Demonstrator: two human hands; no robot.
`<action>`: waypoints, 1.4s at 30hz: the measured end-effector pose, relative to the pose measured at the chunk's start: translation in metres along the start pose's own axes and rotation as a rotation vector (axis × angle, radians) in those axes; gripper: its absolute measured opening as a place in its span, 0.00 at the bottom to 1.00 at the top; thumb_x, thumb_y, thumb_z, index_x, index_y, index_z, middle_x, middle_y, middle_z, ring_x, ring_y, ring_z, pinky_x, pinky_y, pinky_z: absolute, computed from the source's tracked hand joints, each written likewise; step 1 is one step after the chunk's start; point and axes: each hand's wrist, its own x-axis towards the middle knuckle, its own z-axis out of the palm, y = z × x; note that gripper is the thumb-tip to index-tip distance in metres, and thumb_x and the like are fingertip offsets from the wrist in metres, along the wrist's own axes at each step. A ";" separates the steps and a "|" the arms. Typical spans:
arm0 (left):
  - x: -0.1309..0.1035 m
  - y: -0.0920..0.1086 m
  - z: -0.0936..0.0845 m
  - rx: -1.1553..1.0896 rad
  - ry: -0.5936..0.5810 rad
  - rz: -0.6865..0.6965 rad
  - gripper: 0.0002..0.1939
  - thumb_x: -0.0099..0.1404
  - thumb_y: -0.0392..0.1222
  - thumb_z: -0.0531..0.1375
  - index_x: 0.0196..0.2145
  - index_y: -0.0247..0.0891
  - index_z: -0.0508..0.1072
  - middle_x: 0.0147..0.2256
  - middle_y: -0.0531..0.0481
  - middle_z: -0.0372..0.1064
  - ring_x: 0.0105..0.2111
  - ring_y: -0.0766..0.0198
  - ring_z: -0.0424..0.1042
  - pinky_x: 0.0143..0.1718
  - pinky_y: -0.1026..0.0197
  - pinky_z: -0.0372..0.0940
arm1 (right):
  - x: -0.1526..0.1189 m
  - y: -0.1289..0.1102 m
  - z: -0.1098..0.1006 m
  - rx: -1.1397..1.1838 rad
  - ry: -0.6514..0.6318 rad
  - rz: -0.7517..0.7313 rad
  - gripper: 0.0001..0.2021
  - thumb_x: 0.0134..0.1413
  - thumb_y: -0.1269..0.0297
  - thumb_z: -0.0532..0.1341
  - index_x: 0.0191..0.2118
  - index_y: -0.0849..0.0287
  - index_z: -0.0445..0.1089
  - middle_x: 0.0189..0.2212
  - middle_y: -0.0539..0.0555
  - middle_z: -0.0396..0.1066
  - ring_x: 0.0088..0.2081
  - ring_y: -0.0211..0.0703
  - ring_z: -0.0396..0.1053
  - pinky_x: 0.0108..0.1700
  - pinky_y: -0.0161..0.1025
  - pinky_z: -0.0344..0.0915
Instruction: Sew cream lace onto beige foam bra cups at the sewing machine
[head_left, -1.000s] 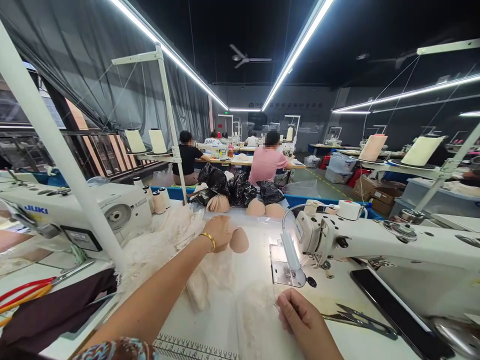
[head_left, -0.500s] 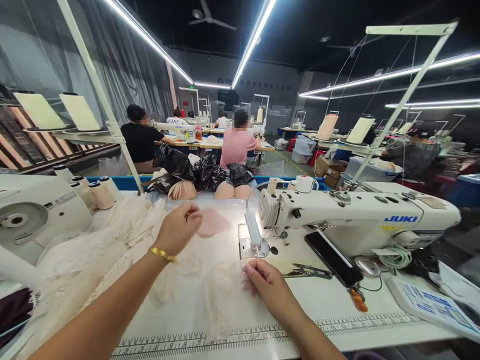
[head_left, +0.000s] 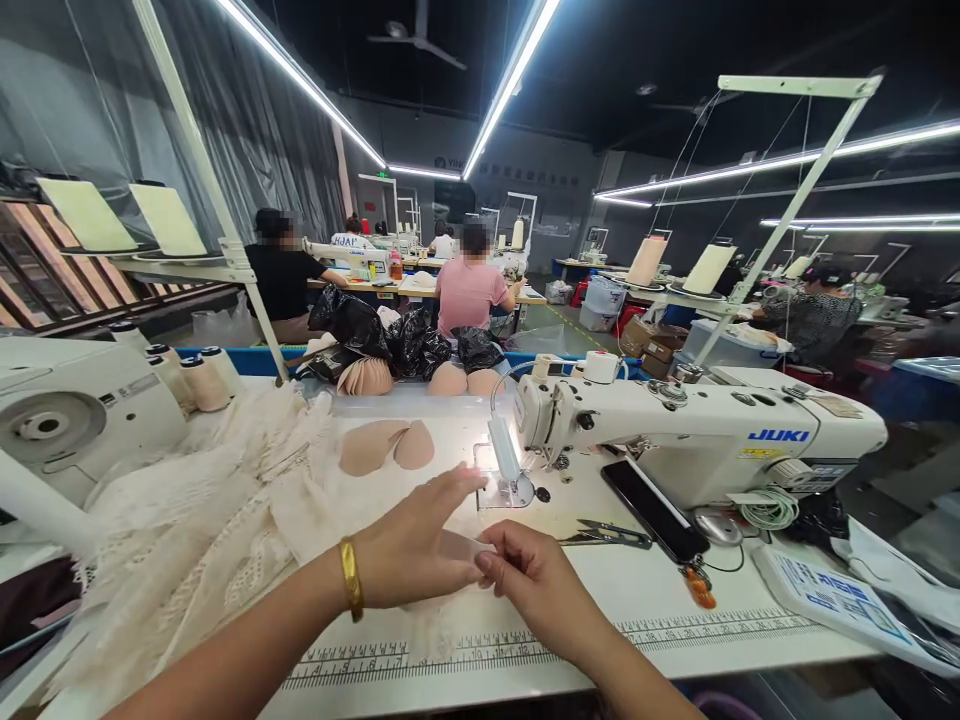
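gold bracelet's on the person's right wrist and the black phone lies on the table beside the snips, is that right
Not quite: the head view shows the gold bracelet on the wrist of the left hand. The black phone does lie on the table beside the snips.

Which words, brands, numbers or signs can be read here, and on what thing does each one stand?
"JUKI": blue, on the sewing machine at the right.
"4", "5", "6", "7": on the ruler strip along the table's front edge.
"YIN": on the far wall; the rest there is too blurred.
Too small or blurred to read: the machine's yellow label, the white packet, the white shirt.
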 end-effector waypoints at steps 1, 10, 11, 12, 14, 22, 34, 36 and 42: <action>0.007 0.002 -0.004 -0.055 -0.147 0.033 0.39 0.54 0.50 0.68 0.62 0.43 0.64 0.65 0.39 0.61 0.66 0.40 0.57 0.67 0.41 0.52 | -0.003 -0.008 -0.004 -0.103 -0.033 -0.048 0.10 0.65 0.58 0.61 0.36 0.57 0.74 0.27 0.48 0.71 0.31 0.41 0.68 0.35 0.37 0.62; 0.023 0.001 -0.027 0.062 -0.003 0.227 0.08 0.61 0.41 0.60 0.29 0.40 0.62 0.26 0.57 0.61 0.27 0.65 0.60 0.28 0.63 0.55 | -0.002 -0.038 -0.037 -0.776 0.264 -0.661 0.08 0.68 0.75 0.56 0.42 0.56 0.71 0.30 0.52 0.75 0.30 0.43 0.70 0.33 0.37 0.62; 0.019 0.000 -0.028 0.177 0.137 0.320 0.07 0.63 0.38 0.58 0.29 0.40 0.62 0.25 0.57 0.61 0.26 0.65 0.58 0.27 0.63 0.53 | 0.000 -0.035 -0.035 -0.812 0.343 -0.741 0.09 0.67 0.77 0.56 0.43 0.56 0.70 0.31 0.53 0.76 0.30 0.43 0.69 0.32 0.37 0.62; 0.015 -0.002 -0.028 0.308 0.259 0.427 0.07 0.65 0.35 0.55 0.29 0.40 0.62 0.25 0.56 0.61 0.25 0.64 0.57 0.27 0.61 0.52 | 0.004 -0.030 -0.031 -0.820 0.400 -0.804 0.11 0.66 0.79 0.57 0.44 0.56 0.70 0.33 0.54 0.77 0.31 0.43 0.69 0.33 0.37 0.63; 0.007 -0.007 -0.024 0.584 0.398 0.597 0.09 0.68 0.29 0.52 0.31 0.40 0.64 0.25 0.55 0.63 0.25 0.62 0.57 0.29 0.59 0.54 | 0.011 -0.014 -0.025 -0.798 0.433 -0.876 0.14 0.64 0.83 0.57 0.46 0.57 0.70 0.40 0.56 0.79 0.35 0.43 0.71 0.38 0.38 0.67; 0.020 -0.025 0.028 0.782 0.027 0.521 0.09 0.63 0.28 0.63 0.34 0.39 0.69 0.33 0.52 0.72 0.33 0.56 0.70 0.37 0.55 0.63 | 0.046 0.058 -0.054 -0.958 -0.053 -0.735 0.12 0.66 0.77 0.55 0.42 0.56 0.74 0.40 0.52 0.79 0.39 0.43 0.74 0.39 0.36 0.69; 0.053 -0.054 0.063 0.734 0.139 0.501 0.13 0.63 0.23 0.55 0.26 0.38 0.64 0.30 0.49 0.66 0.29 0.58 0.65 0.30 0.56 0.61 | 0.040 0.056 -0.088 -0.980 -0.142 -0.701 0.16 0.64 0.79 0.56 0.49 0.53 0.75 0.36 0.52 0.74 0.37 0.45 0.66 0.38 0.39 0.66; 0.051 -0.054 0.064 0.689 0.147 0.503 0.13 0.65 0.23 0.53 0.27 0.37 0.64 0.31 0.49 0.66 0.30 0.59 0.64 0.31 0.57 0.61 | 0.039 0.054 -0.089 -0.944 -0.167 -0.709 0.16 0.65 0.78 0.56 0.49 0.54 0.75 0.36 0.52 0.73 0.37 0.44 0.65 0.37 0.38 0.65; 0.053 -0.053 0.065 0.600 0.162 0.495 0.12 0.68 0.25 0.51 0.30 0.37 0.64 0.31 0.49 0.64 0.30 0.60 0.60 0.31 0.58 0.59 | 0.038 0.050 -0.091 -0.862 -0.216 -0.710 0.15 0.65 0.77 0.56 0.48 0.55 0.77 0.34 0.52 0.71 0.36 0.43 0.62 0.36 0.38 0.62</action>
